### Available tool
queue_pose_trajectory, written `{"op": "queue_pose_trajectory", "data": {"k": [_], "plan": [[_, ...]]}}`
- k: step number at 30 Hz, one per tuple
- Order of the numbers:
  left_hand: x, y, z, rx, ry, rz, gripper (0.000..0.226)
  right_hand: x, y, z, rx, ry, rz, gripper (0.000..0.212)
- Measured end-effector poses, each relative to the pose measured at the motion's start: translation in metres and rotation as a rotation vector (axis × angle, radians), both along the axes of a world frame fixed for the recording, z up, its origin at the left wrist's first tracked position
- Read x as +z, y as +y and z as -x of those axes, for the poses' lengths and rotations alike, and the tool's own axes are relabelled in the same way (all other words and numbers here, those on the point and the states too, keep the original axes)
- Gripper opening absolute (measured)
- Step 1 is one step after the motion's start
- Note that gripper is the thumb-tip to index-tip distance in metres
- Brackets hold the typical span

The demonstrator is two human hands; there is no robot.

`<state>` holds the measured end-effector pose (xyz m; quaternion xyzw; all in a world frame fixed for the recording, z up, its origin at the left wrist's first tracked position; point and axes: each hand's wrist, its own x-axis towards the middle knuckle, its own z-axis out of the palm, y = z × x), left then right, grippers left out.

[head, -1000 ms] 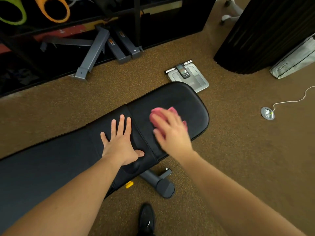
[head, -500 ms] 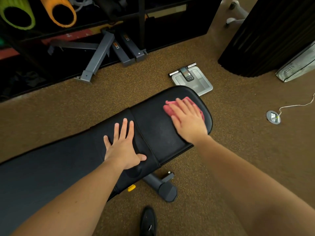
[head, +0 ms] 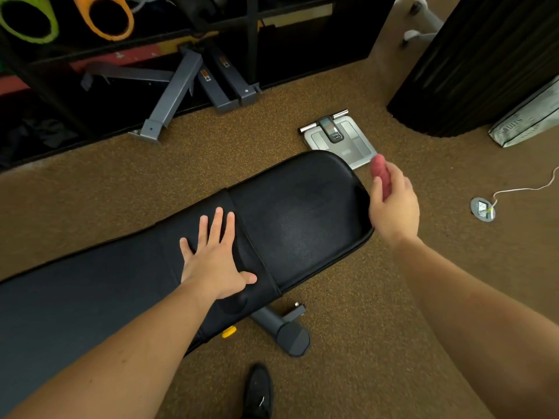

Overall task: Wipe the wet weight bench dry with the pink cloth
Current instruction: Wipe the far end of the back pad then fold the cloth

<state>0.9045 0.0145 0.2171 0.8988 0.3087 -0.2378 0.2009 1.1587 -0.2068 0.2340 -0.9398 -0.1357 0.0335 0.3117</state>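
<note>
Your right hand covers most of the pink cloth, so you see only its blurred upper end past your fingers. The weight bench runs off the left edge, and your left hand hides part of its pad. Your black shoe is cut by the bottom edge.

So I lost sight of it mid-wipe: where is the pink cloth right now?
In the head view the pink cloth is held in the right hand, off the right end of the weight bench, near the scale.
</note>
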Motion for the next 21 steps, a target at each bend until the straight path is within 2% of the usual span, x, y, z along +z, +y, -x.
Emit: {"op": "queue_pose_trajectory", "data": {"k": [3,6,10,17,21], "plan": [[0.005,0.008,-0.002,-0.001,-0.100,-0.068,0.125,0.010,0.040,0.031,0.276,-0.201,-0.005,0.047],[0.009,0.030,-0.006,0.100,-0.166,-0.068,0.113,-0.006,0.084,0.068,0.604,-0.343,0.069,0.045],[0.003,0.051,-0.009,0.145,-0.034,-0.010,0.123,-0.044,0.131,0.113,0.924,-0.253,0.296,0.048],[-0.001,0.049,-0.010,0.135,-0.003,-0.026,0.124,-0.045,0.177,0.069,0.927,-0.253,0.391,0.044],[0.001,0.050,-0.010,0.127,0.007,-0.026,0.123,-0.037,0.163,0.022,0.757,-0.248,0.418,0.043]]}}
